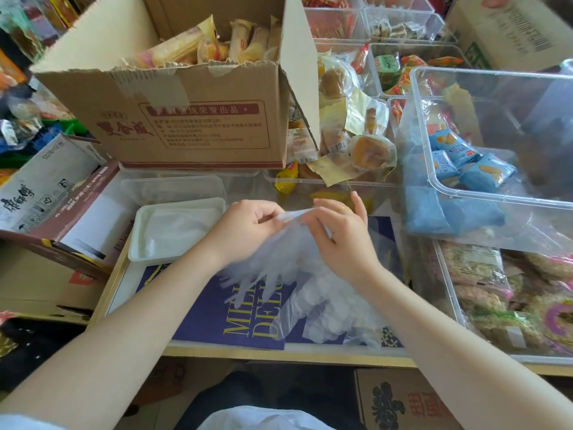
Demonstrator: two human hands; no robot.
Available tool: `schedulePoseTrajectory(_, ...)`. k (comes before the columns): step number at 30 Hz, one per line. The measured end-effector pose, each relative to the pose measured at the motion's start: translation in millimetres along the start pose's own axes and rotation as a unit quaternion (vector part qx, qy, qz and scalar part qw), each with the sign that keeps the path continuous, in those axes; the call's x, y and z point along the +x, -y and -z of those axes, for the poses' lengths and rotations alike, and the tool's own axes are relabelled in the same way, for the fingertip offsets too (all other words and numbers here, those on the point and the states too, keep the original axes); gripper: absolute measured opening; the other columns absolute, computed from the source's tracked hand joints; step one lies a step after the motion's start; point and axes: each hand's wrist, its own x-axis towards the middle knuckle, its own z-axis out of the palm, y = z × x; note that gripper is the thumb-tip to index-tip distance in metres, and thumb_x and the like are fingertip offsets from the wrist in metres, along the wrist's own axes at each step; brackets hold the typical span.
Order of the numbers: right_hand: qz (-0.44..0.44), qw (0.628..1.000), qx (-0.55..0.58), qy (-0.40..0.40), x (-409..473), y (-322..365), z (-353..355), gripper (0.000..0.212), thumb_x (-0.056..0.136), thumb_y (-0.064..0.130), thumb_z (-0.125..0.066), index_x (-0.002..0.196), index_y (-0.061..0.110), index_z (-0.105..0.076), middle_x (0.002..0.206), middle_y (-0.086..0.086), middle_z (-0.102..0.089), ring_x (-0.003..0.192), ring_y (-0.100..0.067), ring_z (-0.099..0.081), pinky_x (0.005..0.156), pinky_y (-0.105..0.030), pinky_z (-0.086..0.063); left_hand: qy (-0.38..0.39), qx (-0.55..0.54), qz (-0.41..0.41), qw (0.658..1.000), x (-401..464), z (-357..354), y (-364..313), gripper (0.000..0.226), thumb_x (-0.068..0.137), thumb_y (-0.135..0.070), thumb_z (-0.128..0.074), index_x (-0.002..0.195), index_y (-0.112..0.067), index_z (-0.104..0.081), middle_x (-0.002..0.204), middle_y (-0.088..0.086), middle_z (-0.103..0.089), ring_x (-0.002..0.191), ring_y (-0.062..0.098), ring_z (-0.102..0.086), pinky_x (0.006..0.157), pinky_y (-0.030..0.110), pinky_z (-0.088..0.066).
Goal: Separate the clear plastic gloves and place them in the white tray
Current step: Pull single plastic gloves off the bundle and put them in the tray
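Both hands, left hand (248, 223) and right hand (338, 231), pinch the cuff of the clear plastic gloves (279, 259) at centre frame. Flimsy, clingy film, probably several layers; peel at the cuff edge, white tray (139, 243) waiting left.

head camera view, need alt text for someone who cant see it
Two bare hands, left hand and right hand, pinch the cuff of a bunch of clear plastic gloves above a blue book cover. A white tray sits to their left, with snack-filled boxes and bins all around.
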Motion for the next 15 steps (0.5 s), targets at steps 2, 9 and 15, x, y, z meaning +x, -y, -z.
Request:
schedulePoseTrajectory(2,-0.014,0.998,0.047,0.04,5,-3,11,0.024,0.091,0.016,-0.049,0.08,0.008,-0.069,0.08,0.001,-0.064,0.078,-0.014,-0.058,0.091,-0.042,-0.045,0.032,-0.041,0.008,0.999,-2,1,3,0.019,0.09,-0.019,-0.06,0.072,-0.016,-0.067,0.067,-0.004,-0.062,0.065,0.008,-0.05,0.065,0.027,-0.038)
schedulePoseTrajectory(9,-0.217,0.969,0.071,0.093,18,2,24,0.018,0.09,0.02,-0.057,0.077,0.013,-0.067,0.06,0.014,-0.05,0.052,-0.003,-0.044,0.042,-0.006,-0.032,0.032,-0.123,0.091,0.988,-4,-13,16,0.023,0.095,-0.03,-0.048,0.089,-0.021,-0.068,0.089,0.001,-0.071,0.075,0.006,-0.063,0.073,0.023,-0.048)
schedulePoseTrajectory(15,-0.279,0.95,0.103,0.1,27,5,29,0.018,0.083,0.018,-0.062,0.075,0.005,-0.071,0.071,-0.011,-0.067,0.05,-0.011,-0.045,0.037,-0.014,-0.032,0.105,-0.124,0.08,0.983,-9,-12,10,0.064,0.066,-0.077,-0.055,0.112,-0.033,-0.059,0.104,-0.014,-0.069,0.099,0.003,-0.064,0.085,0.025,-0.052)
